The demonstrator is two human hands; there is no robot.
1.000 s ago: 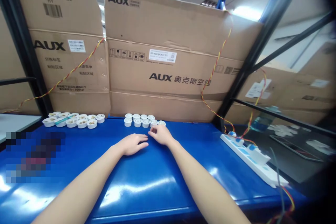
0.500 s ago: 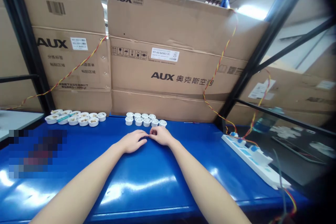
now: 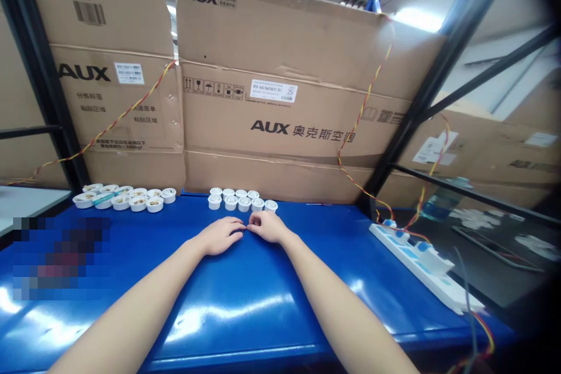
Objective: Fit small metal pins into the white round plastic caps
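Observation:
My left hand [image 3: 222,235] lies low over the blue tabletop [image 3: 236,286], its fingers stretched out and its thumb apart from them. Opposite it, my right hand [image 3: 269,227] has loosely bent fingers, with a small gap between thumb and forefinger and nothing visible in it. The fingertips of both hands meet or nearly meet; whether they touch I cannot tell. Just behind them stand two rows of small white lidded cups [image 3: 244,204]. Further left is a group of small white cups [image 3: 138,203] with brownish contents, and a teal strip [image 3: 104,197] lies across some of them.
Cardboard boxes [image 3: 280,158] form a wall along the back. A white power strip [image 3: 421,263] with plugs and red-yellow wires lies at the right edge. Black metal posts [image 3: 397,140] frame the sides. A pixelated patch hides part of the table at left.
The view has shifted very slightly. Both hands keep the same pose and place, and the cups have not moved.

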